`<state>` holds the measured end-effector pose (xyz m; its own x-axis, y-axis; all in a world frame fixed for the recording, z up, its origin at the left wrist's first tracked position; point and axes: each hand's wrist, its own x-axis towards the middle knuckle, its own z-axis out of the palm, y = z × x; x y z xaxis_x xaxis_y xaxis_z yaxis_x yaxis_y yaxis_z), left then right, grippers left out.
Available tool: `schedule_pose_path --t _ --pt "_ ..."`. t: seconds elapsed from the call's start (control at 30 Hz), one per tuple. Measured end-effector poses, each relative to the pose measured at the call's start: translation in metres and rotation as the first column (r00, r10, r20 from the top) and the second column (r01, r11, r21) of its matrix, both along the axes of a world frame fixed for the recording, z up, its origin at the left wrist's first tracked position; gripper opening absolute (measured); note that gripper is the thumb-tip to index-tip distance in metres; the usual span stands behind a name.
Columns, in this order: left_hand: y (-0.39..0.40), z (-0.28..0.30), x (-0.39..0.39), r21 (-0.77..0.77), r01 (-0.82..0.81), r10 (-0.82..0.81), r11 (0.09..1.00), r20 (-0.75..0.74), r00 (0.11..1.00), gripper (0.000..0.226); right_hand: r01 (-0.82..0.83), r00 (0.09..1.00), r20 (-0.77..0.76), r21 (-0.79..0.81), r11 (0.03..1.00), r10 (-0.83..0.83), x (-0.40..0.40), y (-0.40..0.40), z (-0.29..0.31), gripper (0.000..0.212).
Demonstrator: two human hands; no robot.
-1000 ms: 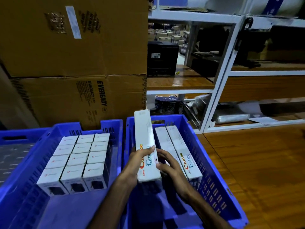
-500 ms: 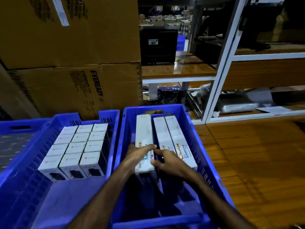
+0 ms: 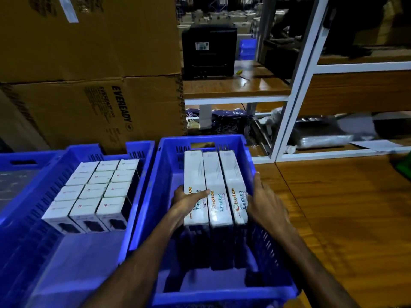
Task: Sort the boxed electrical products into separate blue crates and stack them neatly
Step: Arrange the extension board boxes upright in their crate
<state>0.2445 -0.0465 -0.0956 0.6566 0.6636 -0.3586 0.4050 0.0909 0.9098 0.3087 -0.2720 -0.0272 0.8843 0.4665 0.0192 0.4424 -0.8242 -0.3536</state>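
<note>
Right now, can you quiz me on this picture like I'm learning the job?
1. How many long white Lumino boxes lie side by side in the right blue plastic crate?
2. True or false: the small white square boxes sit in that same crate.
3. Which hand rests on the leftmost long box: A) left hand B) right hand?

Key: 1. Three. 2. False; they fill the left blue plastic crate. 3. A; the right hand presses the rightmost box.
</note>
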Motion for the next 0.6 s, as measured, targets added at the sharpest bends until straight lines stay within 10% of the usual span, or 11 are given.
schedule_pose_path --t 0.43,0.6 --pt "-0.0040 -0.0054 0.0074 0.041 0.163 -0.166 0.986 0.104 0.981 0.045 -0.102 0.991 -0.095 -0.058 0.993 0.096 0.0090 -0.0019 -0.0003 0.111" --pt "-0.0050 -0.0075 0.0056 0.053 0.183 -0.189 0.982 0.138 0.972 0.040 -0.142 0.984 0.039 -0.406 0.903 0.172 0.0039 -0.0013 0.0074 0.156"
